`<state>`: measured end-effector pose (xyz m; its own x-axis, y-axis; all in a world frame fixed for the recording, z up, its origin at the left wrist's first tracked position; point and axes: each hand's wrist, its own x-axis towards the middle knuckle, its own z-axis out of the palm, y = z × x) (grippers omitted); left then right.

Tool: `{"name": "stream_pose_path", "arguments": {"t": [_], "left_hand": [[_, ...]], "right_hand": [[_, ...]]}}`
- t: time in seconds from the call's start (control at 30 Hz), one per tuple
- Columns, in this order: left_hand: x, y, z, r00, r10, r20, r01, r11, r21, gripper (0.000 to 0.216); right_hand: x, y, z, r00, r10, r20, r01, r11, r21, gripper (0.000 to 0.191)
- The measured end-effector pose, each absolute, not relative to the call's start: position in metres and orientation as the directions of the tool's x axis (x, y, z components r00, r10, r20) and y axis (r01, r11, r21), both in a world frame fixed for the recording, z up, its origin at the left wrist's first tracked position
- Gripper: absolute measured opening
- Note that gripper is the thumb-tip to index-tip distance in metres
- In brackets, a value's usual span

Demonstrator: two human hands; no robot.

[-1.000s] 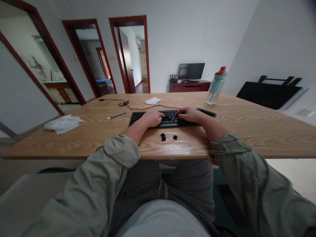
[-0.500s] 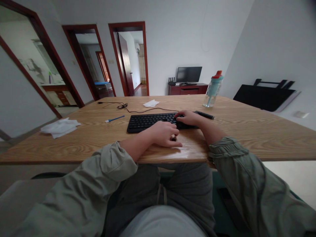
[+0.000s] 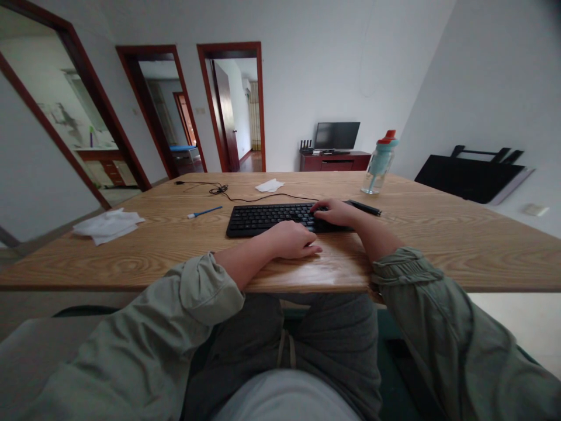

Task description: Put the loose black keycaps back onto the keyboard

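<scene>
A black keyboard [image 3: 267,218] lies on the wooden table [image 3: 438,228] in front of me. My left hand [image 3: 291,240] rests on the table just in front of the keyboard. Its fingers are curled down and closed, and whatever lies under them is hidden. My right hand [image 3: 335,211] lies over the keyboard's right end with its fingers bent onto the keys, gripping that end. The keyboard's cable [image 3: 263,197] runs back to a tangle at the far left.
A black pen [image 3: 366,207] lies right of the keyboard, and a teal bottle with a red cap [image 3: 379,162] stands behind it. A blue pen [image 3: 204,211], white tissues [image 3: 107,225] and a crumpled tissue [image 3: 269,185] lie to the left.
My left hand came off the keyboard, moved down to the table in front of it and closed over the small black pieces there. My right hand stayed on the keyboard's right end.
</scene>
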<state>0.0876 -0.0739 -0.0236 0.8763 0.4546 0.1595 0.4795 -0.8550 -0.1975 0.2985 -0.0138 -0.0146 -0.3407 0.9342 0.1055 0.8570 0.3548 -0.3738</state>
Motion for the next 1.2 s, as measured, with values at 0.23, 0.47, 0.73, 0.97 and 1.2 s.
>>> {"name": "stream_pose_path", "arguments": {"t": [0.23, 0.47, 0.73, 0.97, 1.2], "left_hand": [[0.059, -0.049, -0.002, 0.678, 0.583, 0.449, 0.569, -0.802, 0.183, 0.051], [0.033, -0.008, -0.002, 0.311, 0.889, 0.336, 0.283, -0.424, 0.860, 0.042], [0.047, -0.007, -0.017, 0.414, 0.894, 0.171, -0.055, -0.163, 0.985, 0.030], [0.047, -0.009, -0.016, 0.435, 0.882, 0.181, -0.075, -0.165, 0.983, 0.028], [0.049, -0.010, -0.016, 0.446, 0.874, 0.192, 0.058, -0.243, 0.968, 0.033]], "right_hand": [[0.299, -0.013, -0.017, -0.307, 0.939, 0.157, 0.863, 0.344, -0.370, 0.031], [0.280, -0.018, -0.019, -0.357, 0.747, 0.561, 0.766, 0.577, -0.281, 0.031], [0.242, -0.036, -0.021, -0.440, 0.482, 0.758, 0.639, 0.761, -0.113, 0.026], [0.243, -0.036, -0.021, -0.404, 0.474, 0.782, 0.633, 0.762, -0.136, 0.023], [0.242, -0.038, -0.020, -0.403, 0.477, 0.781, 0.659, 0.743, -0.114, 0.022]]}}
